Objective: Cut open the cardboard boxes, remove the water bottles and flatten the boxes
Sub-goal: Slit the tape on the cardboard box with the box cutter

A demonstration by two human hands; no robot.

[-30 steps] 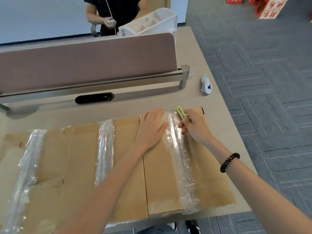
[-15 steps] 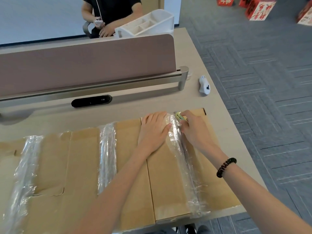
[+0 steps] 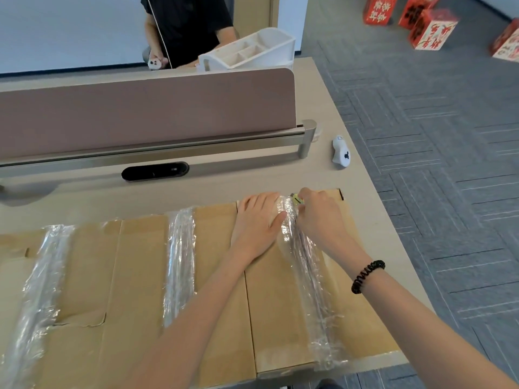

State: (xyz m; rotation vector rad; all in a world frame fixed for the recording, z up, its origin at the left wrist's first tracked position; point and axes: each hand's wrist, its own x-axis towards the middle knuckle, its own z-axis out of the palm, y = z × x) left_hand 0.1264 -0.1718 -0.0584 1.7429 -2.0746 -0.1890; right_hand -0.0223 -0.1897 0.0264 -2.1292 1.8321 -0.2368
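Note:
A long brown cardboard box [image 3: 134,276] lies flat across the desk, bound by three bands of clear plastic wrap. My left hand [image 3: 257,223] presses flat on the cardboard just left of the rightmost wrap band [image 3: 306,270]. My right hand [image 3: 318,217] grips a small yellow cutter [image 3: 297,199] at the far end of that band, its tip against the plastic. Most of the cutter is hidden in my fist. No water bottles are visible.
A brown divider panel [image 3: 146,113] on a metal rail runs across the desk behind the box. A white device [image 3: 340,151] lies at the desk's right edge. A white organizer [image 3: 250,53] and a person in black sit beyond. Red boxes [image 3: 429,29] stand on the carpet.
My right hand has moved forward and lowered the cutter from upright above the wrap down onto the band's far end. My left hand stays pressed on the cardboard.

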